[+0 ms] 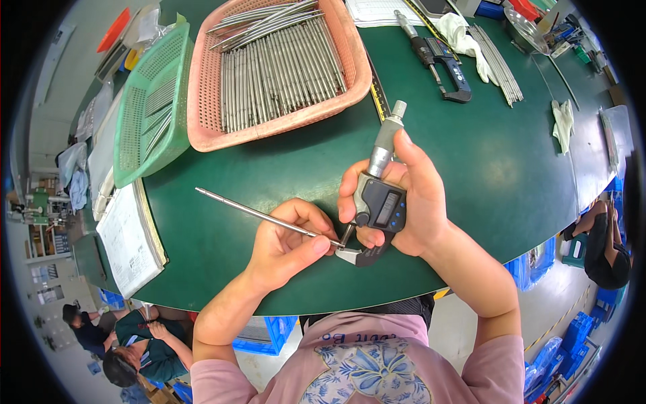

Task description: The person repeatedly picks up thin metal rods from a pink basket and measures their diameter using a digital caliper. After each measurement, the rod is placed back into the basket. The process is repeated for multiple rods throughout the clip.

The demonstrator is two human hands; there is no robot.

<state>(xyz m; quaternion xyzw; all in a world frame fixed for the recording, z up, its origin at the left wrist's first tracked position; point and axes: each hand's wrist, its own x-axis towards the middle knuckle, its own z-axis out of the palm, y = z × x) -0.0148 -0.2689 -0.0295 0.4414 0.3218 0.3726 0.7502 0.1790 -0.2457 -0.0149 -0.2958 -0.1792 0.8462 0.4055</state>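
My left hand (291, 241) pinches a thin metal rod (252, 211) near its right end, and the rod slants up to the left above the green table. That right end lies at the jaws of a digital micrometer (382, 205). My right hand (420, 192) is wrapped round the micrometer, its thumb up beside the grey thimble. The small display faces up, and the frame's curved end points down toward my left fingers. Whether the jaws touch the rod I cannot tell. Beyond my hands, a pink basket (202, 128) holds many similar metal rods.
Left of the pink basket stands a green basket (128, 145) with more rods. A paper booklet (131, 239) lies at the table's left edge. At the back right are a second micrometer (441, 64), loose rods (496, 64) and white gloves (562, 124). Other people sit at lower left and far right.
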